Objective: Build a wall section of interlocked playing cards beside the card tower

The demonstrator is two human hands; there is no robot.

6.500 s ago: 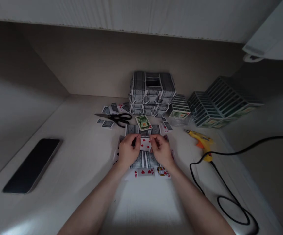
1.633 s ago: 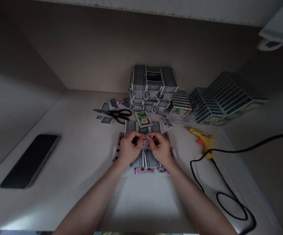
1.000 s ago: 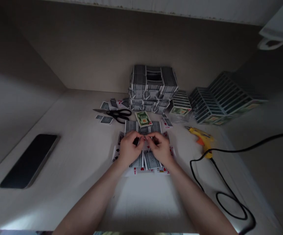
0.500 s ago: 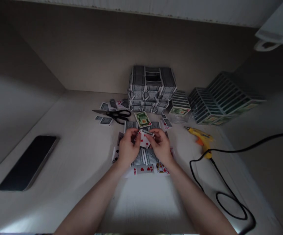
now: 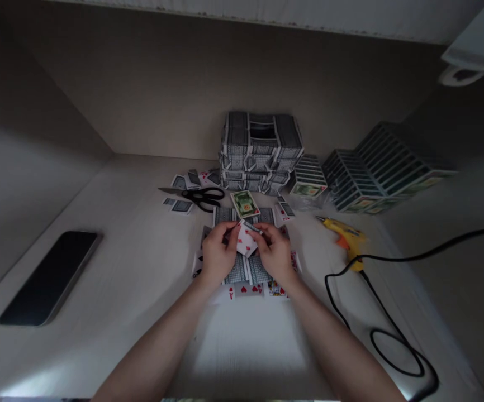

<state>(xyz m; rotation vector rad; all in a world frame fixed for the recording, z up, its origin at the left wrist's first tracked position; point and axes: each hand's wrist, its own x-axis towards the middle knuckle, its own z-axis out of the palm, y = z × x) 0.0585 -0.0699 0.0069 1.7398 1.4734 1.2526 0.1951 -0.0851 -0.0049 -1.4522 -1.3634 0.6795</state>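
A playing card (image 5: 247,241) with red diamonds is pinched between my two hands, and its far edge is folded over to show the patterned back. My left hand (image 5: 220,251) grips the card's left side with thumb and fingers closed. On the right side, my right hand (image 5: 276,252) pinches it, thumb lying near the fold. Below the hands lies a flat piece made of playing cards (image 5: 261,272), patterned backs up in the middle, with face-up cards such as a heart card (image 5: 248,290) along the near edge. A green card box (image 5: 245,204) rests just beyond my fingers.
Black scissors (image 5: 202,195) lie among loose cards at left. Behind stands a box built of cards (image 5: 262,142). Several card packs (image 5: 376,167) are stacked at right. A yellow glue gun (image 5: 346,237) with black cord lies right; a phone (image 5: 51,279) lies left.
The card between my hands has tilted and turned slightly, so more of its diamond face shows. Both hands keep hold of it in nearly the same place.
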